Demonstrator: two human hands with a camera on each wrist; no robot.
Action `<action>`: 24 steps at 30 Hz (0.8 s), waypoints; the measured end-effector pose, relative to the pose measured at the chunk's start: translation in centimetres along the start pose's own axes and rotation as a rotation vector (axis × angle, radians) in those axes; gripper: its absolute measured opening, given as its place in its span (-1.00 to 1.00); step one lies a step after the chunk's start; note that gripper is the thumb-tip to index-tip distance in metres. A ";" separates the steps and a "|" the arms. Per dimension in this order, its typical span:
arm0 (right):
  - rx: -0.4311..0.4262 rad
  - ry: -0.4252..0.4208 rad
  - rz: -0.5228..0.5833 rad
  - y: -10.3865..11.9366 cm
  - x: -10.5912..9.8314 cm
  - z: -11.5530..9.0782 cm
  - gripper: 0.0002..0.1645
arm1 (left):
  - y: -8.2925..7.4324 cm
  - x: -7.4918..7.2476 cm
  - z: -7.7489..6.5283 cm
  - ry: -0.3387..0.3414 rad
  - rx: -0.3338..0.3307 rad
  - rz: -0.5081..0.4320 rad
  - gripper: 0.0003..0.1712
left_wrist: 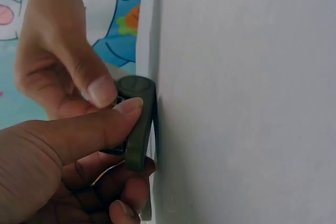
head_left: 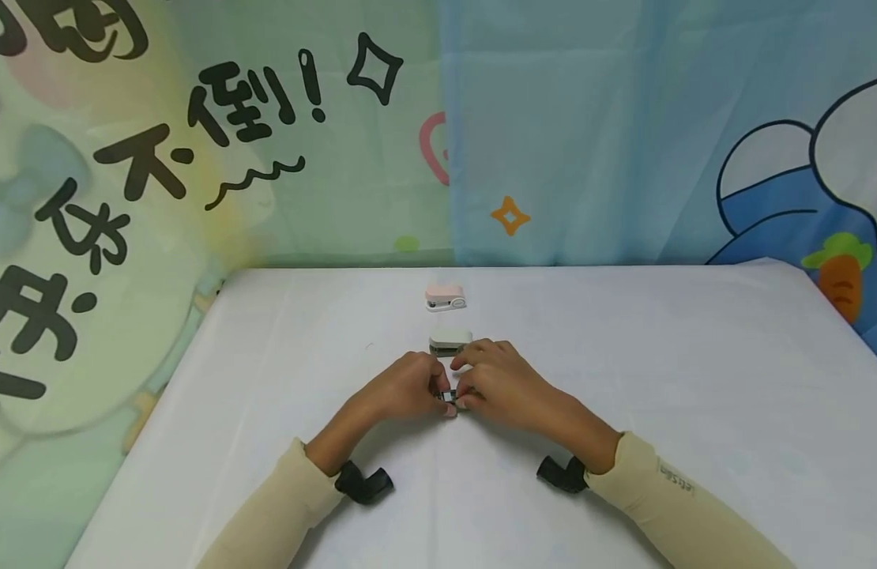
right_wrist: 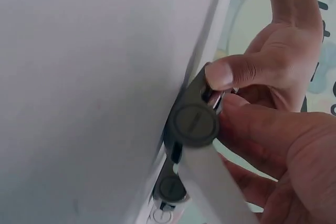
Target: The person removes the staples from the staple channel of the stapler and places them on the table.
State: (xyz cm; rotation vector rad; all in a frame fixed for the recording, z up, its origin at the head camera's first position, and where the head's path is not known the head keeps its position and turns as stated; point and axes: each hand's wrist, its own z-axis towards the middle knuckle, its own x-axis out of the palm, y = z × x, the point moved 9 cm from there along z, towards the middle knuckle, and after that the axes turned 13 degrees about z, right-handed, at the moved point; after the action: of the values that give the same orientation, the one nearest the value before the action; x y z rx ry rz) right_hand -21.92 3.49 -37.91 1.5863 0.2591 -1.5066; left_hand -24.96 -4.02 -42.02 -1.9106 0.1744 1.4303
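Low over the white table, both hands meet at a small dark-green stapler (head_left: 449, 397). My left hand (head_left: 410, 386) pinches its body (left_wrist: 139, 135), thumb lying along the side. My right hand (head_left: 506, 387) grips near the round pivot (right_wrist: 194, 124), its thumb tip (left_wrist: 102, 91) close to the left thumb. In the right wrist view the pale top arm (right_wrist: 212, 182) swings away from the base, so the stapler stands opened up. A shiny metal part (right_wrist: 214, 99) shows between the two thumbs. Fingers hide much of the inside; I cannot tell whether the right fingers hold a loose piece.
Just beyond the hands stands another stapler (head_left: 449, 341) with a pale top. Farther back is a pink and white stapler (head_left: 446, 297), in line with it. A white cloth (head_left: 268, 340) covers the table, and a printed curtain (head_left: 588, 142) hangs behind its far edge.
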 end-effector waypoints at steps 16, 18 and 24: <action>0.239 -0.061 0.266 -1.3 0.5 0.0 -0.77 | -1.6 -0.4 -0.2 -0.043 0.025 0.060 -0.77; 0.263 -0.063 0.287 -1.5 0.7 0.1 -0.77 | -1.6 -0.3 -0.2 -0.051 0.027 0.075 -0.76; 0.237 -0.078 0.287 -1.3 0.8 0.1 -0.77 | -1.6 -0.3 -0.2 -0.061 0.034 0.080 -0.76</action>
State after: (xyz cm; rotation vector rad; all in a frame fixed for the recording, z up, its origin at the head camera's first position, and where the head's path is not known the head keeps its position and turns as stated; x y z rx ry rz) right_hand -22.67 3.84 -39.13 1.6622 -0.1920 -1.4080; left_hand -24.09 -3.10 -41.01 -1.8482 0.2470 1.5269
